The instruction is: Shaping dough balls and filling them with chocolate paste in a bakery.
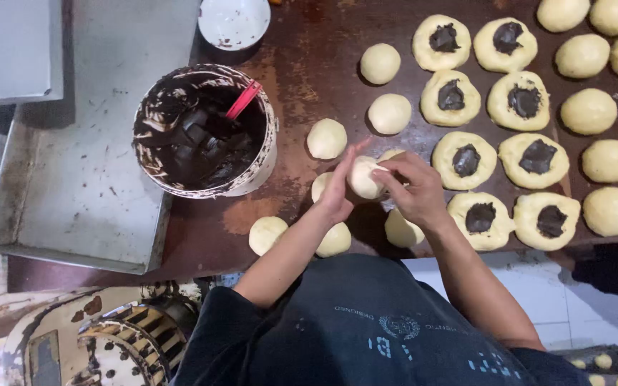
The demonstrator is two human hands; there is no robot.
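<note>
Mid-batch: your left hand [337, 191] and right hand [415, 187] pinch one dough ball [363, 176] at frame centre above the table [302, 64], eight flattened rounds [464, 160] right already chocolate-topped, plain balls [389, 113] left of them unfilled.

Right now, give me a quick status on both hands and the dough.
Left hand and right hand together pinch one dough ball. Chocolate filling bucket at left. Loose dough balls close around; none in the way.

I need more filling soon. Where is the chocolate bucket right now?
In the head view the chocolate bucket stands on the brown table left of the hands, its left side over the edge of a metal tray, below a small white bowl.
</note>
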